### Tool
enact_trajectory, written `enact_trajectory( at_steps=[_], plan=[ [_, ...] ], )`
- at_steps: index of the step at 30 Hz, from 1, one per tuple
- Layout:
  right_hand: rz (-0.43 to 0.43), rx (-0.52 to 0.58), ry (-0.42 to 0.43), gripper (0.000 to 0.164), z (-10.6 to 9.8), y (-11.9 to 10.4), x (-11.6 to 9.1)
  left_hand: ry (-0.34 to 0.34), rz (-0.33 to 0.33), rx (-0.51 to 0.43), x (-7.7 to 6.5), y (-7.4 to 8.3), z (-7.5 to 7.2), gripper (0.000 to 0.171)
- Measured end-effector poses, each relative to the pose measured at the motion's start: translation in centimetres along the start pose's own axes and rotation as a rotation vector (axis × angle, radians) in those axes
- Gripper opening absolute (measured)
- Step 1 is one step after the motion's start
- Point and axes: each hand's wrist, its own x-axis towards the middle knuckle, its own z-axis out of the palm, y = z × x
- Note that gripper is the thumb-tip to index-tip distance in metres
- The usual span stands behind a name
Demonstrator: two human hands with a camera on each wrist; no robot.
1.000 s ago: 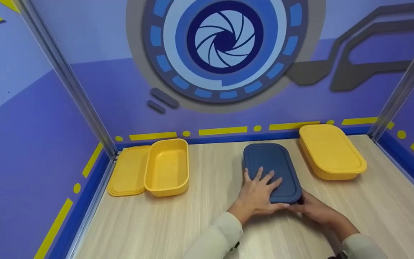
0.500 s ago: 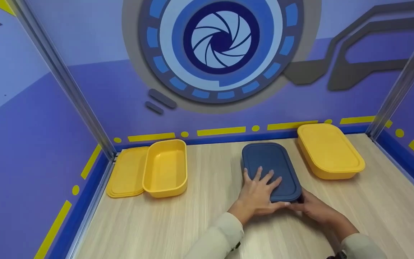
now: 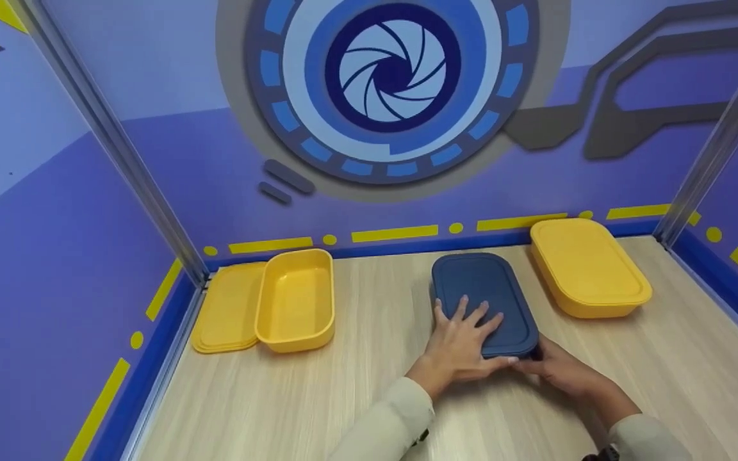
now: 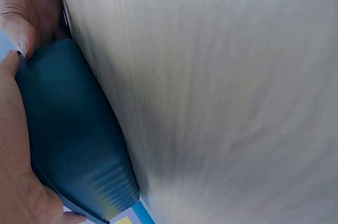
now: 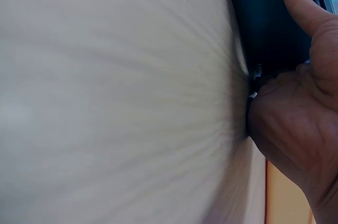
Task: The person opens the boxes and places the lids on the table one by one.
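A navy lidded food container (image 3: 484, 288) rests on the wood-grain table, its long side running away from me. My left hand (image 3: 455, 349) lies on its lid with the fingers spread and straight, the thumb along the near edge. At the near right corner my right hand (image 3: 567, 371) grips the container, thumb against the near wall. Its other fingers are mostly hidden around the corner. In the left wrist view, the container's ribbed side wall (image 4: 111, 187) shows. The right wrist view has the right thumb (image 5: 303, 7) on the dark wall.
To the right stands a yellow container (image 3: 593, 262) with its lid on. At the left, an uncovered yellow container (image 3: 298, 301) leans on or overlaps a yellow lid (image 3: 225, 314). Printed panels (image 3: 151, 179) with metal corner posts border the table (image 3: 266, 410) at the back and sides.
The head view has shifted slightly. Both hands keep the same place and pose on the navy container, and the yellow things have not moved.
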Motion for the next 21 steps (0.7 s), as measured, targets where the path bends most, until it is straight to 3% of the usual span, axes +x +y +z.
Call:
enact_trajectory(
  at_steps=[10, 16, 21],
  plan=[
    [0.010, 0.005, -0.002, 0.108, 0.23, 0.01, -0.05, 0.035, 0.003, -0.102, -0.17, -0.25, -0.17, 0.084],
    [-0.011, -0.007, 0.006, 0.106, 0.42, -0.10, -0.16, 0.079, 0.019, -0.124, -0.30, -0.24, -0.38, 0.081],
    [-0.027, -0.032, 0.023, 0.105, 0.83, -0.25, -0.20, 0.074, 0.020, -0.144, -0.45, -0.17, -0.34, 0.079]
  ],
)
